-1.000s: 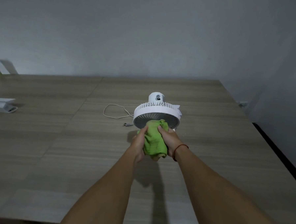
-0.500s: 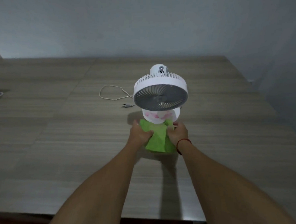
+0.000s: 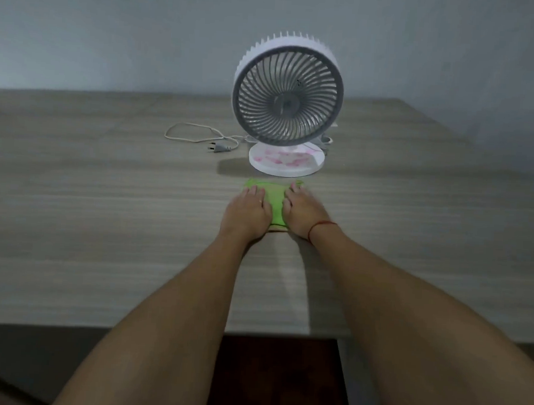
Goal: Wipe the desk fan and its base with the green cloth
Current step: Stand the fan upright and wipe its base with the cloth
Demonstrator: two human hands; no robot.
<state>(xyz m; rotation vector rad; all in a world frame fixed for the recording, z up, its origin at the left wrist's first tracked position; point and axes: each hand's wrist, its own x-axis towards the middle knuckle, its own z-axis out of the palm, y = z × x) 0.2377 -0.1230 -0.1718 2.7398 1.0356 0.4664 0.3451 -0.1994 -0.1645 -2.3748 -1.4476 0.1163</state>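
Note:
The white desk fan (image 3: 288, 95) stands upright on the wooden table (image 3: 104, 209), its grey grille facing me. Its round white base (image 3: 288, 161) carries pink marks. Just in front of the base, not touching it, the green cloth (image 3: 276, 199) lies flat on the table. My left hand (image 3: 246, 213) rests palm down on the cloth's left part, and my right hand (image 3: 303, 213), with a red string at the wrist, lies flat on its right part. Both hands have straight fingers and grip nothing. Most of the cloth is hidden under them.
The fan's white cord (image 3: 198, 136) loops on the table to the left of the base and ends in an unplugged grey plug (image 3: 219, 148). A grey wall stands behind the table. The table's front edge (image 3: 160, 328) runs under my forearms.
The cloth went from the fan's grille down to the table in front of the base. Both hands let go of it and flattened on top. The camera dropped lower and closer.

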